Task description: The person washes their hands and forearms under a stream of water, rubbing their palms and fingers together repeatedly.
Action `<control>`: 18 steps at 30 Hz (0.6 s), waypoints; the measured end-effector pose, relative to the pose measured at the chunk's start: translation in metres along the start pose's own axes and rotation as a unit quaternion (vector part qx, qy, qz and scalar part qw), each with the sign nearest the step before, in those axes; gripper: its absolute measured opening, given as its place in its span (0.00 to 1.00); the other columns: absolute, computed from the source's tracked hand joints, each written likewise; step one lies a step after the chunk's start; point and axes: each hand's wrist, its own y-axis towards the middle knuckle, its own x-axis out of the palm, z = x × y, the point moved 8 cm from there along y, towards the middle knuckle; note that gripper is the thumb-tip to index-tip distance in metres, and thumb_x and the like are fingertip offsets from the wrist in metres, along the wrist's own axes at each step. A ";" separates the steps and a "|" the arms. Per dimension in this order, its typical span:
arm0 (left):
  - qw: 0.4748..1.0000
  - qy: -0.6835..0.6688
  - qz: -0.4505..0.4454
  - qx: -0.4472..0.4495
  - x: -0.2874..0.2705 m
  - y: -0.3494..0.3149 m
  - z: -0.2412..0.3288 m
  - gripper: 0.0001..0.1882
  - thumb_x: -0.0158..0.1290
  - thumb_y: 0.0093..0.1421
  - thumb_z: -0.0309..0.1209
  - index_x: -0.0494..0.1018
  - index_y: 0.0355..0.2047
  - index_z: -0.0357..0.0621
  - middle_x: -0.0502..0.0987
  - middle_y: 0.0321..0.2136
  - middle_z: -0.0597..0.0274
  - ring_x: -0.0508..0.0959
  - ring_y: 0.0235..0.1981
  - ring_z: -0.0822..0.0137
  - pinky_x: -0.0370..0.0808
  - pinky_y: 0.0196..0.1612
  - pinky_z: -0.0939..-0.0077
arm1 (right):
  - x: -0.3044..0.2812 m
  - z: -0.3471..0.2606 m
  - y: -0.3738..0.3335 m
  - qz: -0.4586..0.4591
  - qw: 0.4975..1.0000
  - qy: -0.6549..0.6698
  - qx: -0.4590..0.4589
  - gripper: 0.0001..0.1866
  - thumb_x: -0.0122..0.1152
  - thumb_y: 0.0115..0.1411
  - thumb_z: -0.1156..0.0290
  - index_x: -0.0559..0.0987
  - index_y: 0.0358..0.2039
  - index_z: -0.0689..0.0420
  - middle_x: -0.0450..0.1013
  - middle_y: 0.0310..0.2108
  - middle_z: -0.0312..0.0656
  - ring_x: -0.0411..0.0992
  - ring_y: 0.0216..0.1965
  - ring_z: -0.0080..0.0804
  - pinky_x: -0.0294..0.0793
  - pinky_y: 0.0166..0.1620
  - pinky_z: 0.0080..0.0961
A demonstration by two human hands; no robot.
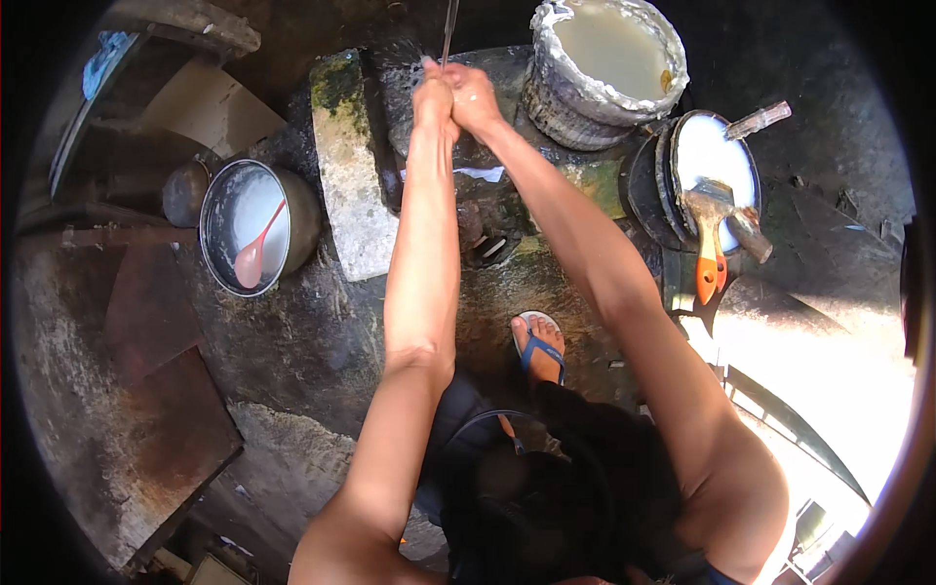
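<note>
My arms stretch forward over a stone-edged trough or block. Side by side and touching, my left hand (432,100) and my right hand (474,100) are closed against each other, fingers curled. A thin stream that looks like water (449,29) comes down onto them, and drops splash about. My right hand looks wet. Whatever lies between the palms, if anything, is hidden. Just to the right stands a crusted bucket (556,102) of cloudy liquid. Below my hands, a white scrap (480,174) lies in the trough.
To the left, a metal pot (310,219) holds white liquid and a pink spoon (250,261). At right, a container of white liquid (697,146) bears an orange-handled brush (709,219) and pieces of wood (759,120). A mossy concrete block (353,195) borders the trough. My sandaled foot (542,346) is below.
</note>
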 end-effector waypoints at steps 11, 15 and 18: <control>0.951 -0.269 -0.150 0.018 0.025 -0.004 -0.011 0.12 0.46 0.68 0.25 0.69 0.49 0.32 0.78 0.39 0.50 0.76 0.32 0.62 0.79 0.41 0.68 | -0.008 0.036 -0.007 0.121 0.964 0.138 0.191 0.21 0.63 0.59 0.54 0.79 0.24 0.62 0.78 0.25 0.50 0.77 0.29 0.35 0.73 0.36 0.36; 0.969 -0.224 -0.105 0.027 0.007 0.003 -0.009 0.10 0.46 0.68 0.25 0.72 0.44 0.32 0.78 0.34 0.52 0.76 0.28 0.63 0.79 0.37 0.70 | -0.002 0.019 -0.019 0.095 0.975 0.047 0.195 0.23 0.60 0.60 0.52 0.79 0.24 0.62 0.78 0.28 0.56 0.79 0.33 0.44 0.74 0.38 0.39; 0.979 -0.195 -0.062 0.006 -0.003 0.001 -0.014 0.10 0.46 0.68 0.26 0.73 0.43 0.31 0.79 0.35 0.51 0.78 0.29 0.63 0.80 0.38 0.70 | -0.003 0.012 -0.029 0.085 0.978 -0.018 0.187 0.21 0.57 0.61 0.53 0.79 0.27 0.62 0.77 0.30 0.58 0.79 0.36 0.51 0.75 0.40 0.40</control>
